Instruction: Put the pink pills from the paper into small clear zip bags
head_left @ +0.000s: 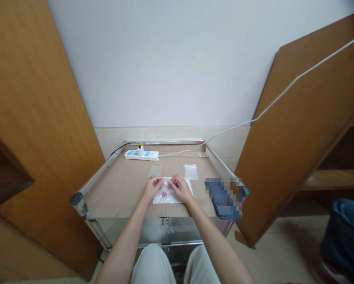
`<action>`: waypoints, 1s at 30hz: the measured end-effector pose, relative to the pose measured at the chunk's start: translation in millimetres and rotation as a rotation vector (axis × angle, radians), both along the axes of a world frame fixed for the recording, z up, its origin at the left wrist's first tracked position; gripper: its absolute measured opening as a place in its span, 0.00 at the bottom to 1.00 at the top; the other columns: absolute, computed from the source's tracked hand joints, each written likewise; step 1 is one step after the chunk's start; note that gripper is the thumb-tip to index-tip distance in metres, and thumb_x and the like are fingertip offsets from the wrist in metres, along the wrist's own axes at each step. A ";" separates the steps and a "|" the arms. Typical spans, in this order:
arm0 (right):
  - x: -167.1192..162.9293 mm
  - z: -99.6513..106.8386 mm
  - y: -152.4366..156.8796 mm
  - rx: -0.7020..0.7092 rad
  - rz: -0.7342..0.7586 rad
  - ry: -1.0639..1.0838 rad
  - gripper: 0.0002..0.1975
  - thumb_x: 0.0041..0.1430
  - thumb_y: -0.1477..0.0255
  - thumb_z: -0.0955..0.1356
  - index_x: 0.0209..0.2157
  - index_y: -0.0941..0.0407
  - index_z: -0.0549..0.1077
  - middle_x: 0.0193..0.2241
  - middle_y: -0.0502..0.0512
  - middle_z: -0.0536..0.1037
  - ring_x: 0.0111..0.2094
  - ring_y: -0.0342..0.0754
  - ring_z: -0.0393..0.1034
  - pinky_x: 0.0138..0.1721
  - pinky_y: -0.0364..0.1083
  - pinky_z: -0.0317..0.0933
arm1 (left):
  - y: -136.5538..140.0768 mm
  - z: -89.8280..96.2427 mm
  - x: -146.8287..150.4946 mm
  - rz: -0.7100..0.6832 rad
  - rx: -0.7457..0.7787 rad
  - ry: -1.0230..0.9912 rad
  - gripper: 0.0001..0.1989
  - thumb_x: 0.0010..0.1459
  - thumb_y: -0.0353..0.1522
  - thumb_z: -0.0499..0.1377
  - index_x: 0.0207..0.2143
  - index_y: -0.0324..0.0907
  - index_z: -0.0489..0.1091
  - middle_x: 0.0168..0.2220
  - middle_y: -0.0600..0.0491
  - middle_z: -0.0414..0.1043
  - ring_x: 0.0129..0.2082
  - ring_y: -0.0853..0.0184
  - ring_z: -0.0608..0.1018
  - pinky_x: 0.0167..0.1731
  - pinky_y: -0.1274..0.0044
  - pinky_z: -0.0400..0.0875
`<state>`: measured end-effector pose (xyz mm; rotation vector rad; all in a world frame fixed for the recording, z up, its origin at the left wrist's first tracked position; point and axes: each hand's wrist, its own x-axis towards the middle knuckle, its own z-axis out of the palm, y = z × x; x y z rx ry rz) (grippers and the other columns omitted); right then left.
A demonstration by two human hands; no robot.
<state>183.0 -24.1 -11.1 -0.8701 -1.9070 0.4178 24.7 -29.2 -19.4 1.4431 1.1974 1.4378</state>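
Nearest, a clear plastic bag (171, 198) with small pink pieces (164, 194) lies on the brown, metal-railed table (114, 189). The left hand (152, 188) and right hand (181, 188) curl fingers at its far part; exact pinch indiscernible. Beyond lies a white rectangular power strip (148, 156).

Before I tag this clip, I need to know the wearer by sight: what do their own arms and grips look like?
The left grip and right grip are bare hands without gloves. The forearms are bare too, with no sleeve, watch or bracelet showing. Whether there are rings, I cannot tell. Pale trousers show below.
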 end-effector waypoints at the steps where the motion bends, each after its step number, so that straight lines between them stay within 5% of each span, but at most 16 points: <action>1: 0.0 0.5 -0.3 -0.002 0.003 0.004 0.04 0.51 0.71 0.62 0.26 0.57 0.65 0.26 0.52 0.67 0.30 0.44 0.60 0.33 0.43 0.53 | 1.0 -1.7 -0.7 0.002 0.008 0.012 0.12 0.42 0.37 0.58 0.26 0.36 0.68 0.21 0.54 0.67 0.20 0.74 0.68 0.20 0.83 0.61; 11: -0.4 3.5 -2.3 -0.032 0.031 0.052 0.04 0.51 0.72 0.62 0.26 0.57 0.67 0.26 0.52 0.68 0.30 0.43 0.61 0.33 0.42 0.54 | 1.7 -5.2 -3.2 -0.009 0.055 0.060 0.13 0.43 0.38 0.57 0.27 0.36 0.69 0.24 0.52 0.69 0.25 0.70 0.70 0.27 0.80 0.63; 30: -0.6 2.6 -2.8 -0.031 0.049 0.049 0.02 0.49 0.76 0.61 0.27 0.57 0.65 0.28 0.52 0.67 0.31 0.43 0.61 0.34 0.43 0.55 | -5.5 3.5 0.3 -0.095 -0.023 0.072 0.14 0.41 0.38 0.59 0.26 0.36 0.69 0.24 0.52 0.70 0.24 0.71 0.70 0.24 0.81 0.62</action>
